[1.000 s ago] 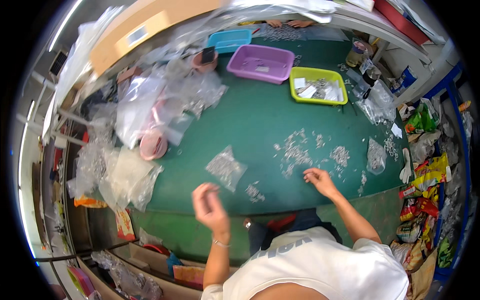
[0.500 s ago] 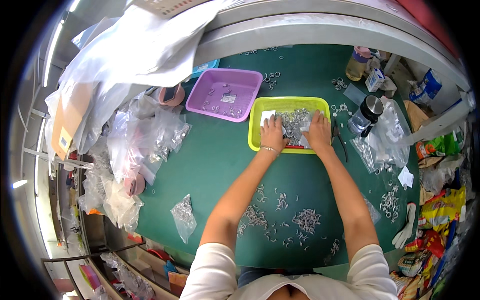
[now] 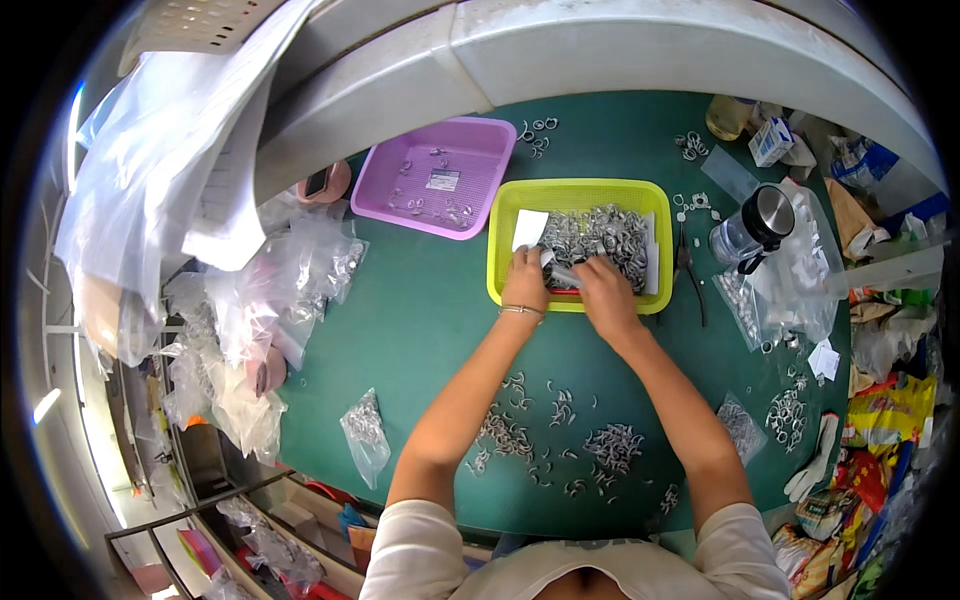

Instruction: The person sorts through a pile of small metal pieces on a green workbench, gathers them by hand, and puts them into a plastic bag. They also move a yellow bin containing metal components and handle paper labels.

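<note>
Both hands are in the near part of a yellow-green basket (image 3: 668,232) heaped with small silver metal rings (image 3: 612,232). My left hand (image 3: 526,282) is at its near left corner, fingers curled together beside a small white slip; what they hold is hidden. My right hand (image 3: 606,298) is closed, fingers pointing left, on a small clear plastic piece (image 3: 563,275) between the hands. A white card (image 3: 530,229) lies at the basket's left side. Something red shows along its near wall, partly behind my right hand.
A purple basket (image 3: 378,170) with a few rings stands at the back left. Pliers (image 3: 686,262) and a water bottle (image 3: 752,230) are to the right. Curved metal pieces (image 3: 612,447) lie between my forearms. Plastic bags (image 3: 290,265) crowd the left edge; a grey frame bar (image 3: 600,50) crosses the far side.
My hands have come closer together at the basket's near side. The right hand has moved left, off the right side of the rings, and a clear plastic piece now shows at its fingers. The view has shifted.
</note>
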`<action>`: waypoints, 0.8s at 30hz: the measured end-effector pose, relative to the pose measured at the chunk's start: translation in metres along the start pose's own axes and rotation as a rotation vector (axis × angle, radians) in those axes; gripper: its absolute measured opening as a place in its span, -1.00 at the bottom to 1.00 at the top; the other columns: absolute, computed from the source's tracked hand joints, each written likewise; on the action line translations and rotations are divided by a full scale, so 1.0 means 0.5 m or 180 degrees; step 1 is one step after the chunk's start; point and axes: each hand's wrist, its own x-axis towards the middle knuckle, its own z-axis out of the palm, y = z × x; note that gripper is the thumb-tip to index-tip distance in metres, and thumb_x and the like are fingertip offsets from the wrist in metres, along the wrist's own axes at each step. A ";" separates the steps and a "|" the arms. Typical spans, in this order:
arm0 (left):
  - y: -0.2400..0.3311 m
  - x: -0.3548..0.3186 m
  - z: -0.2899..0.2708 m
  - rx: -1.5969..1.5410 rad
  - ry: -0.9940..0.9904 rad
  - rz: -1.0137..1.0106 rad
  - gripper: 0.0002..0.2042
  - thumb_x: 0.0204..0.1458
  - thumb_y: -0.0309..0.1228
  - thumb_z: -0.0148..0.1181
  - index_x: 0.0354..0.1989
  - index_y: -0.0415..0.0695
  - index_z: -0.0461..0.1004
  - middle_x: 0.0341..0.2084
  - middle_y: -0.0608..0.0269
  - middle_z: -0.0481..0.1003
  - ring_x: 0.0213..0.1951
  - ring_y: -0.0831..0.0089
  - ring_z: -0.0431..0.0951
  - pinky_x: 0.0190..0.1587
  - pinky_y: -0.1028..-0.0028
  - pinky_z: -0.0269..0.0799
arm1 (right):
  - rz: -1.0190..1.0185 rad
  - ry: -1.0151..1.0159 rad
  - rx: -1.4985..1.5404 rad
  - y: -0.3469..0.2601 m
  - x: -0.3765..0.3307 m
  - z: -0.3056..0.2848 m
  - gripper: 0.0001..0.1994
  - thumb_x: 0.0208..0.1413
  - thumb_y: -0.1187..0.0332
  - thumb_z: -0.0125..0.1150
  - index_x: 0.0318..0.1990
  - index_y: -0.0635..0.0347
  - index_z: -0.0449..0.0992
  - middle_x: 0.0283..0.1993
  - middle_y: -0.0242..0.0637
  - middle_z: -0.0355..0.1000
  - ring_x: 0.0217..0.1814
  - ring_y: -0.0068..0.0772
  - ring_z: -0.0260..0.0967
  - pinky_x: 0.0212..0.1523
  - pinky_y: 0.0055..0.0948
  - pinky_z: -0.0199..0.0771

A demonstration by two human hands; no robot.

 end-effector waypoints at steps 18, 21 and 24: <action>0.001 -0.065 -0.026 -0.0044 -0.0309 -0.0106 -0.46 -0.18 -0.76 0.00 0.10 -0.28 0.20 0.04 -0.30 0.27 0.00 -0.18 0.36 0.00 0.11 0.37 | 0.0092 -0.0142 -0.0550 0.064 0.040 -0.016 -0.84 -0.09 0.48 0.22 -0.30 0.30 0.48 0.06 -0.14 0.32 0.24 -0.09 0.16 0.15 -0.08 0.18; 0.005 -0.074 -0.043 -0.0108 -0.0300 -0.0136 -0.46 -0.18 -0.76 -0.01 0.10 -0.29 0.20 0.00 -0.32 0.31 -0.05 -0.18 0.40 -0.04 0.09 0.38 | -0.0050 -0.0502 -0.0244 0.036 0.009 -0.029 -0.82 -0.08 0.49 0.21 -0.27 0.28 0.46 0.02 -0.18 0.34 0.24 -0.12 0.16 0.16 -0.05 0.16; 0.021 -0.073 -0.065 -0.0367 -0.0256 -0.0279 -0.45 -0.17 -0.76 -0.04 0.12 -0.31 0.16 -0.16 -0.27 0.42 -0.16 -0.17 0.46 -0.13 0.09 0.41 | -0.0266 -0.0584 -0.0481 0.009 -0.018 -0.028 -0.81 -0.08 0.50 0.20 -0.26 0.24 0.42 -0.05 -0.23 0.37 0.22 -0.17 0.17 0.08 0.01 0.18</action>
